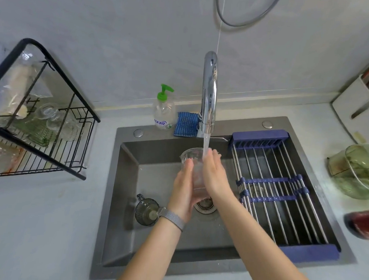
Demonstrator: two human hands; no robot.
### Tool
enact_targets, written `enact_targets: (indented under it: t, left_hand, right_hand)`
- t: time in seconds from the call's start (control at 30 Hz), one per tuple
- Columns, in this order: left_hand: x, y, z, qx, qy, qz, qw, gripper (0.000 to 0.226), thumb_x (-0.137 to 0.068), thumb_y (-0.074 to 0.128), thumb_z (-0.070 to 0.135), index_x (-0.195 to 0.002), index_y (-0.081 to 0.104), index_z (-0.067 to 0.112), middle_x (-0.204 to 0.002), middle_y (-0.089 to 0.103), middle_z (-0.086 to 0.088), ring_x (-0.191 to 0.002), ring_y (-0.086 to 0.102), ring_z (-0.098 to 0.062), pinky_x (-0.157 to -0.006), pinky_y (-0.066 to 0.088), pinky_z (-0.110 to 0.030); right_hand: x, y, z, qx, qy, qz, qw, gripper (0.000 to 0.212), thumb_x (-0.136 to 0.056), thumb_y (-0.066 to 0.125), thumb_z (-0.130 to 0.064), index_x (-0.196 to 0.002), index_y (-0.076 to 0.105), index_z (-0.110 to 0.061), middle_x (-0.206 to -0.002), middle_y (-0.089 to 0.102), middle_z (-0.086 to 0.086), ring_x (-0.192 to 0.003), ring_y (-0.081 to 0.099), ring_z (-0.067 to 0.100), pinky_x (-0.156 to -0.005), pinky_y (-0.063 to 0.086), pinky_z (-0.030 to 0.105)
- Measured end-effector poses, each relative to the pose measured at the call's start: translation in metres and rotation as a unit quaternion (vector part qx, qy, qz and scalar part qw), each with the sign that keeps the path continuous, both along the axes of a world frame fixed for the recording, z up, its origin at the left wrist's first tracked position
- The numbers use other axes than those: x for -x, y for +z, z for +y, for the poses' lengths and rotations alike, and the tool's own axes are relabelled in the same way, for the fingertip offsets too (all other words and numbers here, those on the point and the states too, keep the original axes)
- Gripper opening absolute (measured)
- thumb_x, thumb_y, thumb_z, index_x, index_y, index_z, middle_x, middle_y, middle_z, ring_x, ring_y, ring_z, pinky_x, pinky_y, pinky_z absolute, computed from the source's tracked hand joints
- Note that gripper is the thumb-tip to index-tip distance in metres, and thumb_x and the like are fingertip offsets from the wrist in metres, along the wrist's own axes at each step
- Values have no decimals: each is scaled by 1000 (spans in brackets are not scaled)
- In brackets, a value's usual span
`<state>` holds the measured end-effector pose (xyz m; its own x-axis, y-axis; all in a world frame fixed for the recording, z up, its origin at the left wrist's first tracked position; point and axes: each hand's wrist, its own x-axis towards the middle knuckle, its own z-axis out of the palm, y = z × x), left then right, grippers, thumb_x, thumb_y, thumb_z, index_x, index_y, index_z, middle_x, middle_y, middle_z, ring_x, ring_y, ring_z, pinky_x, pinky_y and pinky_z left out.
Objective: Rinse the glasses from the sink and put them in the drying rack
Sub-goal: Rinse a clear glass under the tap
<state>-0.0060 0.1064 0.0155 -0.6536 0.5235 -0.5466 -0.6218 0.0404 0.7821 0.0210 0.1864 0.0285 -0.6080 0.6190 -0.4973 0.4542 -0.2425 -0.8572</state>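
Water (206, 144) hits the glass (191, 159), held under the tap (209, 92) to rinse. Left hand (183, 186) grips it; right hand (215, 173) lies flat alongside.

The left hand (182, 192) and right hand (214, 175) hid most of the glass (191, 156). A blurry red thing (362, 224) at the right edge was cut off

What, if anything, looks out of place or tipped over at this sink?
A dark glass mug lies on its side on the sink floor, left of the drain, rather than upright; likely just waiting its turn. Otherwise nothing stands out: the left hand grips the clear glass under the tap's stream, the right hand against it.
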Motion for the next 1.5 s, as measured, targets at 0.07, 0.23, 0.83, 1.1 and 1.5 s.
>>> enact_targets:
  t: [0.07, 0.23, 0.83, 1.1, 1.5]
  left_hand:
    - [-1, -3, 0, 11, -5, -3, 1000, 51, -96, 43, 54, -120, 67, 15, -103, 75, -13, -82, 74, -27, -63, 58, -34]
    - [0, 2, -4, -38, 4, -67, 997, 58, -89, 51, 60, -123, 66, 16, -117, 71, -11, -106, 69, -26, -85, 54, -39]
    - [43, 26, -12, 99, -177, -71, 977, 46, -85, 58, 61, -108, 67, 23, -93, 72, -6, -80, 71, -26, -73, 60, -43]
    - [23, -15, -17, -53, -4, -425, 903, 52, -86, 57, 52, -115, 63, 9, -95, 66, -14, -81, 62, -26, -45, 56, -30]
    - [29, -9, -17, -44, 42, -378, 924, 46, -86, 60, 51, -100, 66, 7, -88, 67, -14, -75, 65, -27, -49, 58, -31]
  right_hand:
    - [-6, -1, 7, 42, 11, -2, 999, 68, -99, 19, -57, -149, 38, -16, -156, 36, 7, -142, 35, 27, -119, 24, 46]
    - [-9, 6, -11, -7, 12, 37, 999, 75, -84, 45, -69, -150, 35, -33, -153, 41, -3, -138, 43, 18, -115, 35, 47]
    - [-15, 6, 43, 58, 199, 21, 978, 60, -81, 60, -69, -132, 55, -38, -126, 66, -8, -115, 64, 16, -99, 50, 46]
    - [-16, -7, 25, -172, 66, -67, 981, 47, -91, 47, -63, -67, 60, -25, -66, 59, -7, -62, 54, 13, -59, 46, 31]
    - [-14, -13, 44, -12, 164, 52, 985, 49, -96, 47, -57, -104, 70, -15, -76, 61, 14, -54, 59, 14, -45, 46, 22]
